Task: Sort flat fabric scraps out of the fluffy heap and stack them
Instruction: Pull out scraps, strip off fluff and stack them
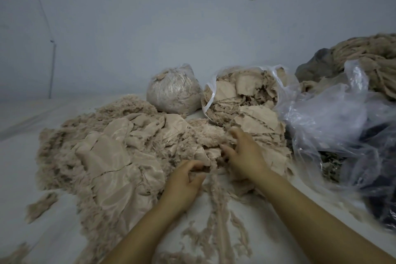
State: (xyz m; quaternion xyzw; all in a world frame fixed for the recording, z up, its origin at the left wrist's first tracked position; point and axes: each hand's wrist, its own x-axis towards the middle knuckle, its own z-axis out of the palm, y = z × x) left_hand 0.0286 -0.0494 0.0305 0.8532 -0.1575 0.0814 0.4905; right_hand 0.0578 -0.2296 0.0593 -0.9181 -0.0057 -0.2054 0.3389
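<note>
A pale bluish wall [192, 28] rises behind a white worktop [25, 167] strewn with beige material. The fluffy heap [90, 148] spreads across the left and middle of the worktop, with smooth, flat fabric scraps [115, 169] lying on top of it and mixed in among the fuzz. The left hand [184, 180] sits at the near edge of the heap, its fingers curled around a bit of the beige fabric there. The right hand [244, 154] lies just beside it, to the right and a little farther out, fingers bent and spread, digging into the fabric where fluff and flat pieces meet; whether it actually holds a piece cannot be told. Right behind the right hand, a layered stack of flat scraps [257, 122] spills from an open clear plastic bag [242, 90]. Left of that bag stands a tied plastic bag [174, 92] stuffed with fluff. At the far right lies crumpled clear plastic sheeting [334, 118], with a mound of thick beige yarn-like material [372, 58] behind it. Thin fluffy strips [216, 210] trail over the worktop between the forearms.
</note>
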